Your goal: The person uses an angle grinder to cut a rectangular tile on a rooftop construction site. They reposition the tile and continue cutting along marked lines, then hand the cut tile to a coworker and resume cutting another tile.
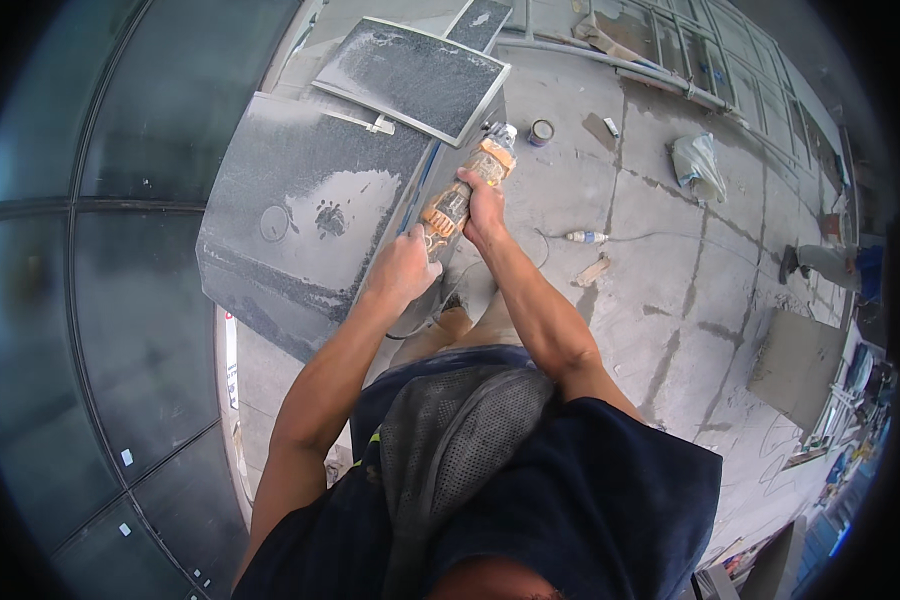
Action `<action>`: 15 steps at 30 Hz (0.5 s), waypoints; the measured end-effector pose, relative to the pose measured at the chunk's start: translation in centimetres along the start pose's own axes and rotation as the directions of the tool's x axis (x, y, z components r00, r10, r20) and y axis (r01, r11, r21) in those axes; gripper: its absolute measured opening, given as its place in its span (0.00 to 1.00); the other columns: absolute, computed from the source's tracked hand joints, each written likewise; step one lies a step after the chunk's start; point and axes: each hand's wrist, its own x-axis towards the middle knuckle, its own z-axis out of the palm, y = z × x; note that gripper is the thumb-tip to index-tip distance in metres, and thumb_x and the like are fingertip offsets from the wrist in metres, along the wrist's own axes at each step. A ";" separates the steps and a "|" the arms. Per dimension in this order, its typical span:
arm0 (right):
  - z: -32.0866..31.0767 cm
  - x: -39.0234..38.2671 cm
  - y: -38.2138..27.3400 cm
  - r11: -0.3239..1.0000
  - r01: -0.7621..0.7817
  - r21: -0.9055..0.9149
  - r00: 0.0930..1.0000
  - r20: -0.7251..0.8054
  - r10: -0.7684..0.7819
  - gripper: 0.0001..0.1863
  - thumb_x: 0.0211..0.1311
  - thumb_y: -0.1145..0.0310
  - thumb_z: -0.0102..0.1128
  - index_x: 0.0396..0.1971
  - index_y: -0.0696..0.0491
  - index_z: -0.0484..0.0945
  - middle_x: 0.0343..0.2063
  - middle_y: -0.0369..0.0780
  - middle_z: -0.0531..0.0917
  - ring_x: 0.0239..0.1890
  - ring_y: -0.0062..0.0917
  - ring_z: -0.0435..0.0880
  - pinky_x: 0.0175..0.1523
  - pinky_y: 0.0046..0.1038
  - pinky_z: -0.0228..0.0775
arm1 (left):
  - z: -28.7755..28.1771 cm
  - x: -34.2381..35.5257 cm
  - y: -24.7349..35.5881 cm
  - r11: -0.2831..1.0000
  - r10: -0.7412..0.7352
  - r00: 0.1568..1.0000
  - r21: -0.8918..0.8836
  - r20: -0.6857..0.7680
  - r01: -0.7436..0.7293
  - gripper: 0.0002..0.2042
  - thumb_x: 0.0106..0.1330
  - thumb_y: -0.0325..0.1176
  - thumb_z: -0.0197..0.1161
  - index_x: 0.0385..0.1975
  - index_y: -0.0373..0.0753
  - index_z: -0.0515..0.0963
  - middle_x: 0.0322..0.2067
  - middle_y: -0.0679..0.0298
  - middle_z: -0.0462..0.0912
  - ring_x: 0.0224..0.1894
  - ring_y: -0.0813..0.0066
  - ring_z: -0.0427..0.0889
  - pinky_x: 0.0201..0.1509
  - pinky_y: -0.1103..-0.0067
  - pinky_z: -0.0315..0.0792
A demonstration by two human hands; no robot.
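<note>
Basically, L hand [402, 268] is wrapped round the rear of a dusty orange tool [450, 207] & R hand [485, 208] grips farther up its body, fingers of both clamped on it, tho their undersides & some fingertips are hidden. Tool's held at a slant by the R edge of the dark slab [300, 200], head end near a corner of the panel [415, 75] lying over it; can't tell if it touches either, & that end is hard to make out. Far R, a co-worker [832, 266] is partly lost at the dim rim, upper body unclear
</note>
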 end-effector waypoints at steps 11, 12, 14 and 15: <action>0.4 1.1 0.7 0.999 -0.051 -0.010 0.998 -0.027 0.051 0.15 0.58 0.74 0.63 0.43 0.61 0.72 0.31 0.42 0.78 0.28 0.32 0.82 0.34 0.40 0.82 | -0.5 1.0 -0.8 1.000 -0.008 1.000 0.024 0.023 0.008 0.23 0.54 0.34 0.69 0.45 0.27 0.72 0.36 0.39 0.82 0.42 0.41 0.83 0.46 0.58 0.78; 0.4 1.2 0.7 0.999 -0.052 -0.009 0.998 -0.031 0.052 0.15 0.58 0.74 0.63 0.43 0.61 0.72 0.31 0.42 0.78 0.28 0.32 0.82 0.34 0.40 0.82 | -0.6 1.0 -0.8 1.000 -0.013 1.000 0.022 0.026 0.013 0.23 0.54 0.34 0.69 0.45 0.27 0.72 0.36 0.38 0.82 0.42 0.41 0.83 0.46 0.58 0.78; 0.4 1.3 0.8 0.999 -0.050 -0.009 0.998 -0.033 0.050 0.15 0.58 0.74 0.63 0.43 0.61 0.72 0.31 0.42 0.78 0.28 0.33 0.82 0.34 0.41 0.82 | -0.8 1.0 -0.7 1.000 -0.023 0.999 0.018 0.033 0.022 0.23 0.54 0.34 0.69 0.46 0.27 0.72 0.36 0.38 0.82 0.42 0.41 0.83 0.46 0.58 0.78; 0.4 1.4 0.8 0.999 -0.047 -0.010 0.998 -0.035 0.047 0.15 0.58 0.74 0.63 0.43 0.61 0.72 0.31 0.42 0.78 0.28 0.33 0.82 0.34 0.41 0.82 | -0.9 1.0 -0.7 1.000 -0.018 0.999 0.024 0.039 0.017 0.23 0.54 0.34 0.69 0.46 0.27 0.72 0.36 0.38 0.82 0.42 0.41 0.83 0.47 0.58 0.78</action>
